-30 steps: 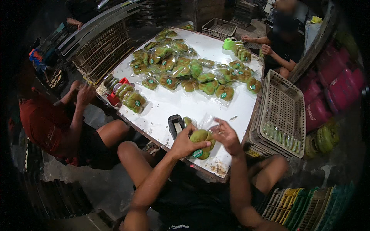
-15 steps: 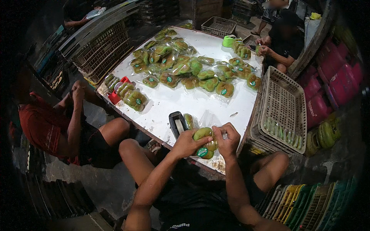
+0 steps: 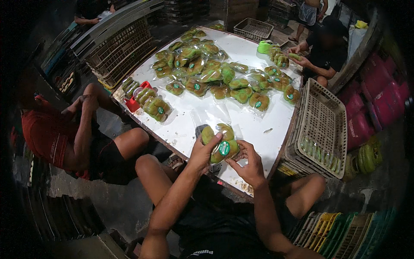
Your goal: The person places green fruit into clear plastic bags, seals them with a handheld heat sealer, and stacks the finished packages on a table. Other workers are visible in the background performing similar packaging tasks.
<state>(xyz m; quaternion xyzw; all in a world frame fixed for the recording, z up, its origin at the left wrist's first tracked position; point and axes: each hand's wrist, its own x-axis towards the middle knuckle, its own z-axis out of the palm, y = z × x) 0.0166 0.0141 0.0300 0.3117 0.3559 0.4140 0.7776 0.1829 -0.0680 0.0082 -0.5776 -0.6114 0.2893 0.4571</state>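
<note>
A clear plastic bag of green-brown bread buns (image 3: 230,149) with a round green sticker faces up over the table's near edge. My left hand (image 3: 204,152) is closed on its left side, thumb across the front. On the lower right edge of the same bag, my right hand (image 3: 249,165) pinches with thumb and fingers. Behind my left hand, a black tape dispenser (image 3: 200,129) shows only in part. A large heap of bagged buns (image 3: 196,67) covers the far half of the white table (image 3: 181,136).
At the table's left edge, a red tape dispenser (image 3: 133,103) stands beside more bagged buns (image 3: 156,108). Stacked plastic crates (image 3: 321,125) adjoin the right side. A co-worker in red (image 3: 47,136) sits at left; another in black (image 3: 325,49) handles buns near a green dispenser (image 3: 264,46).
The bag has tilted up and moved slightly away from me, its sticker now facing up. My right hand has shifted from the top of the bag to its lower right edge.
</note>
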